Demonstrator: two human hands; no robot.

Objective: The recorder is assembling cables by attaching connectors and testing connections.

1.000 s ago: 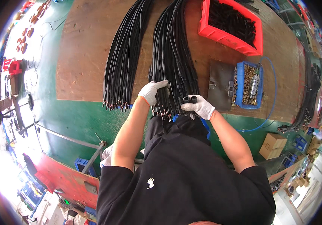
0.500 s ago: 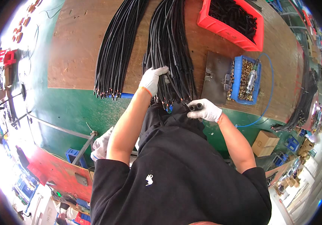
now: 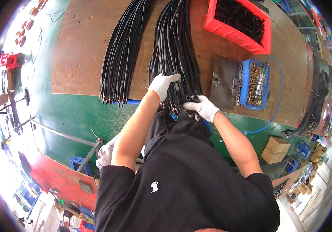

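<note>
On the brown wooden desk [image 3: 84,58], the left hand [image 3: 161,86] grips the right bundle of black rubber hoses [image 3: 175,50]; the right hand [image 3: 201,108] is clamped on short black tubes [image 3: 192,99].

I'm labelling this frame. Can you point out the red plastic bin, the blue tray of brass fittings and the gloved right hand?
Red plastic bin [image 3: 228,30]: head view, front wall.
Blue tray of brass fittings [image 3: 243,87]: head view, left rim.
Gloved right hand [image 3: 202,108]: head view, back of hand.

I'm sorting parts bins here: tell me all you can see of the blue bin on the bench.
The blue bin is a small, rectangular, plastic-looking tray lying flat on the wooden bench top. It holds brass-coloured fittings and a slim metallic tool. A dark plate adjoins its left side; neither hand touches it.
</note>
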